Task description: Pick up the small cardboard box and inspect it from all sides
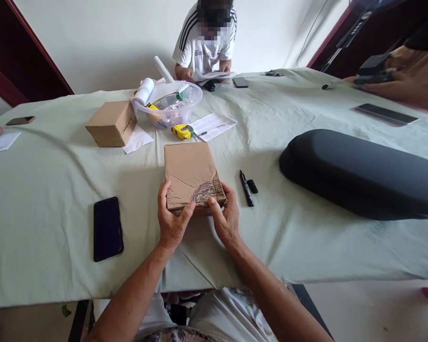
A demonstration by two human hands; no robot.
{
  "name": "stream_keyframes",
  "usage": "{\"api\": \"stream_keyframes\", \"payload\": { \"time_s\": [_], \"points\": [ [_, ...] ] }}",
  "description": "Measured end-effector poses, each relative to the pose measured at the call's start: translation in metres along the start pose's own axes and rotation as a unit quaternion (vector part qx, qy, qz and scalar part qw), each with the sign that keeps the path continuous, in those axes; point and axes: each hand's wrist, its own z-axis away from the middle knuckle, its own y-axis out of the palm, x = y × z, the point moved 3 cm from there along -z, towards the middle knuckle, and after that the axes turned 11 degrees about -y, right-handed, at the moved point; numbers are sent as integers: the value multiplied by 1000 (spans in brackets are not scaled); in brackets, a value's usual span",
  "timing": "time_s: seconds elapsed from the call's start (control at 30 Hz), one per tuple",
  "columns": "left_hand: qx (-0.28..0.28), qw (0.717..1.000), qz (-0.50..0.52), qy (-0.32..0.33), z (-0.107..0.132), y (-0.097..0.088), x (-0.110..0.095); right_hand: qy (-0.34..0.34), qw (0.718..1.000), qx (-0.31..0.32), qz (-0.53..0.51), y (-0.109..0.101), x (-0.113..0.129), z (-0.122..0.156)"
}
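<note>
A flat parcel wrapped in brown paper (190, 173) lies on the green tablecloth (57, 190) in front of me, with black scribbles near its front right corner. My left hand (171, 218) grips the parcel's front left corner, thumb on top. My right hand (225, 216) holds the front right corner, fingers curled around the edge. A black marker (246, 188) and its loose cap (252, 186) lie just right of the parcel.
A black phone (107, 228) lies at my left. A long dark padded case (360, 173) fills the right. Farther back stand a cardboard box (111, 123), a clear plastic bowl (171, 102), a yellow tape measure (182, 131) and papers (214, 126). A person sits opposite; another's hand (388, 83) shows at right.
</note>
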Motion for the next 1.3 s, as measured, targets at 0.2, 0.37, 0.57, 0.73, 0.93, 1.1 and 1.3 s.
{"api": "stream_keyframes", "payload": {
  "time_s": [0.2,0.37,0.57,0.73,0.93,1.1,1.3],
  "points": [
    [20,1000,7,10,-1,0,7,11,1000,3,-7,1,3,0],
    [26,999,-10,18,2,1,10,32,999,-9,9,0,3,3],
    [36,998,-35,26,2,1,7,46,999,-17,-15,-2,7,-1],
    [38,999,-15,28,1,1,6,46,998,-37,-20,-4,7,-3],
    [41,997,-2,58,-2,-5,6,66,996,-33,-53,-6,4,-5],
    [31,997,-22,70,-4,-8,8,87,991,-29,-93,-8,1,-6],
    [40,997,-34,63,-6,-9,9,78,992,-16,-94,-9,2,-6]
  ]
}}
